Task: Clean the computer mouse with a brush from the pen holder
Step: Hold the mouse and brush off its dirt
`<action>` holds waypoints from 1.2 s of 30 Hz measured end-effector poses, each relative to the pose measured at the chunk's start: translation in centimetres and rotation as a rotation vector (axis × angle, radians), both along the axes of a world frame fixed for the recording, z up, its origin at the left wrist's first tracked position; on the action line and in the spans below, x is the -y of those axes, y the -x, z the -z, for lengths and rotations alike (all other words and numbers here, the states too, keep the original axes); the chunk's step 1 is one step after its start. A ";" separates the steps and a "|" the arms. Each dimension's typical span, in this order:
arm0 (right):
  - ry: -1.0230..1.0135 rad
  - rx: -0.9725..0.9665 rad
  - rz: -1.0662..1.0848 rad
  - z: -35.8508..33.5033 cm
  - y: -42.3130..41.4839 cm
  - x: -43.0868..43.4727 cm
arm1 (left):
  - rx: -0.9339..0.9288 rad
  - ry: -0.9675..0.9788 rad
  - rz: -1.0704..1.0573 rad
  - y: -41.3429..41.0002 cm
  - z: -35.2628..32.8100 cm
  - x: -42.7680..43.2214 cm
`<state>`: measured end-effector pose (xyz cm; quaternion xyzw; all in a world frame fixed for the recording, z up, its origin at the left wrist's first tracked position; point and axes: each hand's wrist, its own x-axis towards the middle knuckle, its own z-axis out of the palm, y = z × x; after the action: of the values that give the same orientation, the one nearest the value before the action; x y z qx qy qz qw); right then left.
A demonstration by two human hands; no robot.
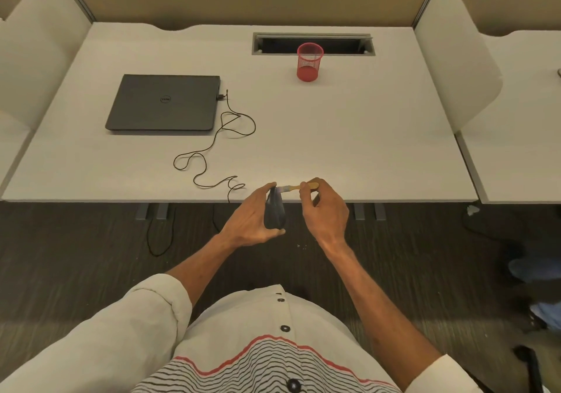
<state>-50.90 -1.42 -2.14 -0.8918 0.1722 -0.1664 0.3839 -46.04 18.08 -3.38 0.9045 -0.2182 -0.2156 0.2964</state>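
My left hand [253,218] grips a dark computer mouse [274,210], held on its side just past the desk's front edge. Its thin black cable [212,146] snakes over the desk to a closed laptop [165,102]. My right hand [324,207] pinches a small brush with a pale wooden handle [309,185]. The brush's bristle end touches the top of the mouse. A red mesh pen holder [309,62] stands far back on the desk and looks empty.
The white desk [349,137] has a rectangular cable slot [312,43] behind the pen holder. White side dividers [452,55] flank it. Below the front edge are carpet, desk legs and loose floor cables [158,240].
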 end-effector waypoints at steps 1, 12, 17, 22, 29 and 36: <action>0.012 0.002 -0.008 -0.1 0.0 -0.1 | 0.007 0.000 0.000 0.0 0.1 0.0; 0.184 -0.100 -0.155 -0.2 0.4 0.4 | 0.034 -0.001 0.005 -0.1 0.1 0.0; 0.201 -0.188 -0.209 -0.8 0.5 1.6 | 0.003 0.002 0.006 0.1 0.1 -0.1; 0.100 -0.072 -0.108 -1.5 0.3 1.0 | 0.022 -0.005 0.021 -0.1 -0.1 -0.1; 0.145 -0.083 -0.157 -0.9 0.6 0.4 | 0.055 -0.008 0.020 0.2 -0.1 -0.1; 0.239 -0.264 -0.283 -0.5 1.0 1.3 | 0.040 -0.001 0.019 0.8 -0.3 0.3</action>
<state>-51.93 -2.75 -1.65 -0.9603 0.0730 -0.0119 0.2691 -46.87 17.81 -3.12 0.9066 -0.2327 -0.2004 0.2893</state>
